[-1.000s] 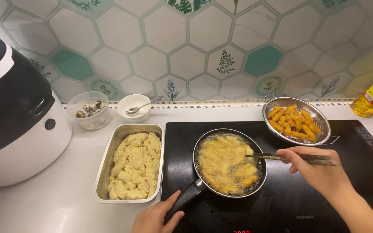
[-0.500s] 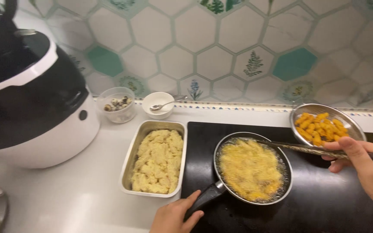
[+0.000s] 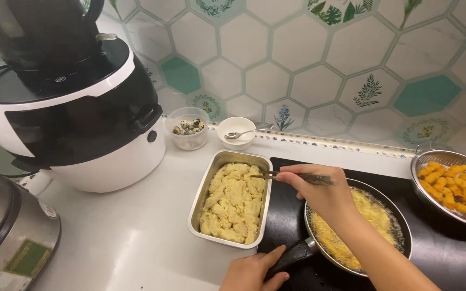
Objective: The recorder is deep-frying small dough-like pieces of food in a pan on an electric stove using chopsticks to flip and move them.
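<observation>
My right hand (image 3: 319, 194) holds a pair of dark chopsticks (image 3: 276, 175), their tips over the right side of a rectangular metal tray (image 3: 199, 199) filled with pale battered pieces (image 3: 233, 202). My left hand (image 3: 252, 272) grips the black handle (image 3: 292, 254) of a frying pan (image 3: 397, 226) on the black cooktop (image 3: 449, 258). The pan holds bubbling yellow oil and frying pieces (image 3: 376, 213), partly hidden by my right forearm.
A metal strainer (image 3: 432, 157) of golden fried pieces (image 3: 459, 186) sits at the right. Behind the tray are a small white bowl (image 3: 234, 132) with a spoon and a clear cup (image 3: 189, 129) of speckled eggs. A large black-and-white cooker (image 3: 66, 118) and another appliance (image 3: 6, 231) stand left.
My right hand with the chopsticks has moved left, from over the pan and strainer to over the tray. The view has shifted left and closer. My left hand stays on the pan handle.
</observation>
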